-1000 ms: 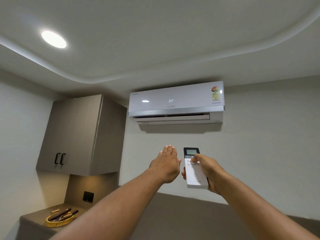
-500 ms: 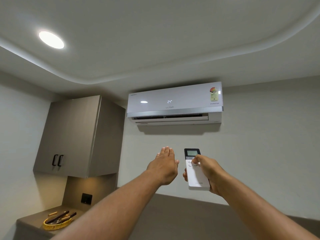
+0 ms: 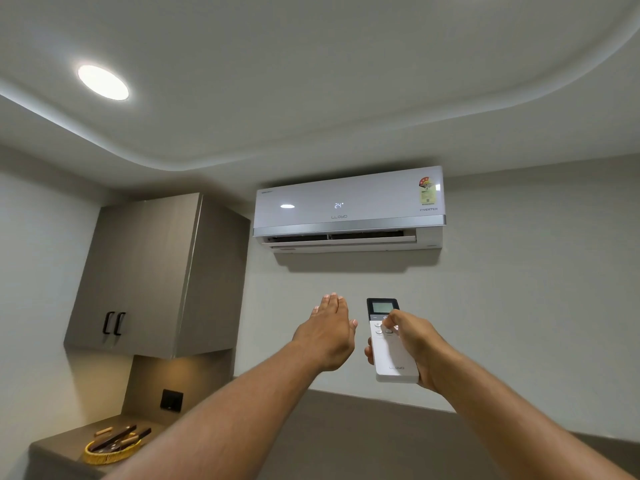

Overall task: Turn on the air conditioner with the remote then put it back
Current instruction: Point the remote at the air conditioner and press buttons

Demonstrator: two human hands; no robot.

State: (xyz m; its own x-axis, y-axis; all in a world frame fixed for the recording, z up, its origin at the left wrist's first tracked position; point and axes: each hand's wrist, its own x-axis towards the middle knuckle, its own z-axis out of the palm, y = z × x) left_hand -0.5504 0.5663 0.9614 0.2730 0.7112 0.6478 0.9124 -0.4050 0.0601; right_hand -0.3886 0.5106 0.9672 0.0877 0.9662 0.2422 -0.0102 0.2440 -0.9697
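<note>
Over the last second little has shifted: the right hand (image 3: 414, 344) still grips the remote (image 3: 389, 344), thumb on its buttons, aimed at the lit, open-louvred air conditioner (image 3: 348, 211); the left hand (image 3: 329, 336) stays flat, empty, so returning the remote remains.

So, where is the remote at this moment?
The remote is held upright in the right hand, lower centre of the head view, below the air conditioner, beside the open left hand.

Little changed. Air conditioner (image 3: 348, 209) louvre opened slightly wider than second ago. Right hand (image 3: 414, 344) thumb shifted up remote (image 3: 389, 341), toward power button. Left hand (image 3: 327, 336) barely drifted.
</note>
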